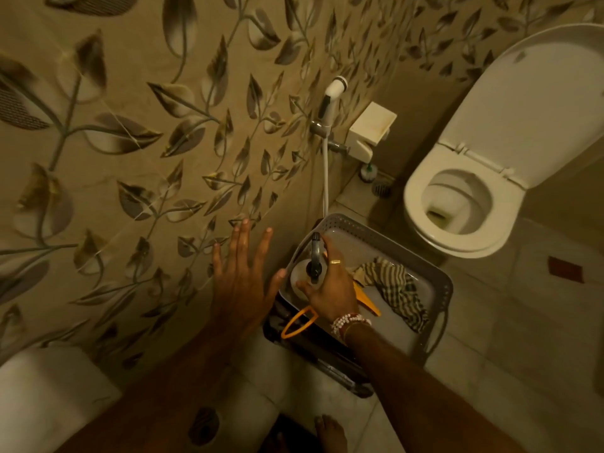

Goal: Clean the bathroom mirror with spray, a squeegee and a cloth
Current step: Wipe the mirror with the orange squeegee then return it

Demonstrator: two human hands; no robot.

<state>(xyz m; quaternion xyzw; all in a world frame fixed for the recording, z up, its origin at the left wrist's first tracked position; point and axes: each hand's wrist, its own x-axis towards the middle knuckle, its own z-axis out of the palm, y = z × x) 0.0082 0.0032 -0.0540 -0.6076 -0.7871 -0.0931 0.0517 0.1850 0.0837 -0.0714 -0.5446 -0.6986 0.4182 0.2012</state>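
Head view, grey tray [392,238] holding spray bottle [299,275], striped cloth [395,286], toilet [510,125] beyond.

The wall tiles [137,93] are smooth and glossy, and their leaf pattern catches the light. The toilet [421,204] looks like glazed white ceramic, while its lid [523,109] seems a duller plastic. The basket [444,289] is matt grey plastic with a perforated rim. The cloth [395,282] is soft woven fabric, striped and crumpled. The spray bottle [299,273] is smooth white plastic and the squeegee [295,322] is orange plastic. The floor tiles [506,322] look pale and matt.
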